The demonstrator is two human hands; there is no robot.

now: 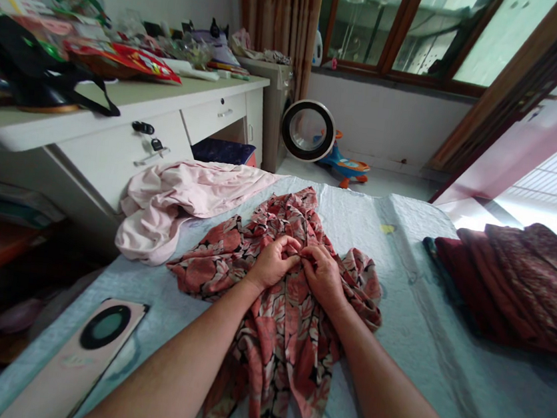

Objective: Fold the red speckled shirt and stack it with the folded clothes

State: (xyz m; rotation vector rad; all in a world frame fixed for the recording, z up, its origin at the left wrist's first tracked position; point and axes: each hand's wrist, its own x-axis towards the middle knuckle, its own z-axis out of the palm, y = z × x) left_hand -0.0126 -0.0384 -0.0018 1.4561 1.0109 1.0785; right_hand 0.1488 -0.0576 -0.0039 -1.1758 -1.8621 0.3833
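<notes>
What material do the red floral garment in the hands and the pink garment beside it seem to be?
Red floral garment: probably thin woven fabric, matte; it crumples into many soft folds. Pink garment: probably a soft cotton-like cloth, plain and matte, lying in loose folds.

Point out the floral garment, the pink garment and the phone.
floral garment [223, 256]: head view, on its spread left part.
pink garment [174, 197]: head view, on its middle folds.
phone [85, 355]: head view, on its back below the camera ring.
</notes>
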